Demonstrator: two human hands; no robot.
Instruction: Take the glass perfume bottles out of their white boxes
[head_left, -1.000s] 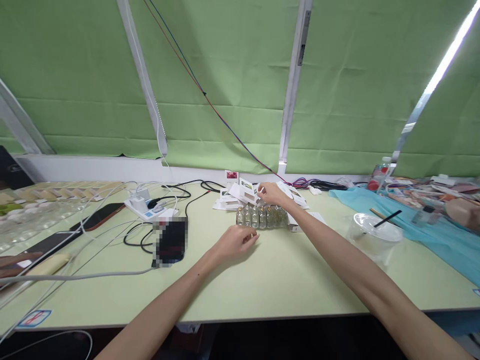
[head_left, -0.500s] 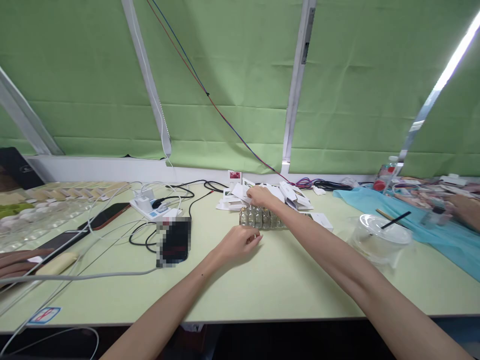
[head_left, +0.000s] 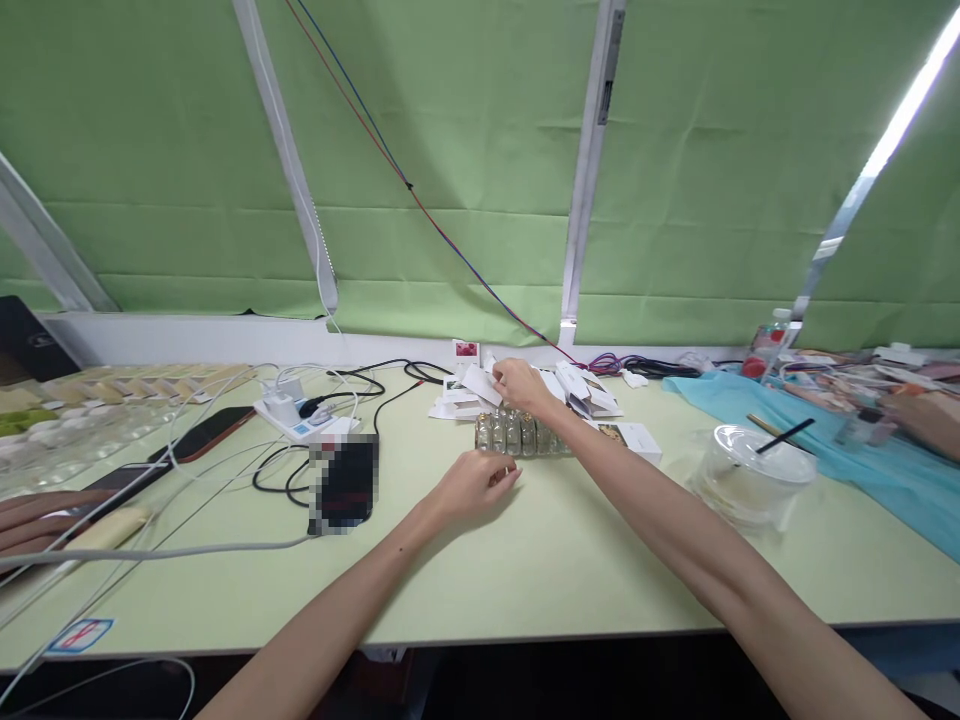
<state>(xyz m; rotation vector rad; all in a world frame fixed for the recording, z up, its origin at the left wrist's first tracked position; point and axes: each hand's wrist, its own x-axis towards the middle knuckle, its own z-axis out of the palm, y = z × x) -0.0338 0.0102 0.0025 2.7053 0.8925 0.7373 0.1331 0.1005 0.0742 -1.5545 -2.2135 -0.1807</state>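
A row of small clear glass-like bottles or packs (head_left: 517,432) with gold-coloured tints stands at the middle of the table. Just in front of it rests my left hand (head_left: 480,485), its fingers curled and the thumb near the fingertips; whatever may lie inside the curl is hidden. My right hand (head_left: 521,385) reaches over the row into a loose pile of white printed cards or folded boxes (head_left: 457,402). Its fingers are bent together in a pinch by a white card, and what they grip is too small to make out. My right forearm covers the row's right end.
A lidded clear plastic cup (head_left: 757,475) with a black straw stands right, beside blue cloth (head_left: 847,470). A power strip (head_left: 307,422), a blurred-out dark phone-like device (head_left: 346,485) and many cables lie left. Other people's hands appear at the far left (head_left: 52,520) and far right (head_left: 926,415).
The view has shifted slightly. My right hand stays over the white pile with its fingers more curled; my left hand stays in front of the row. The hand at the far right has moved a little.
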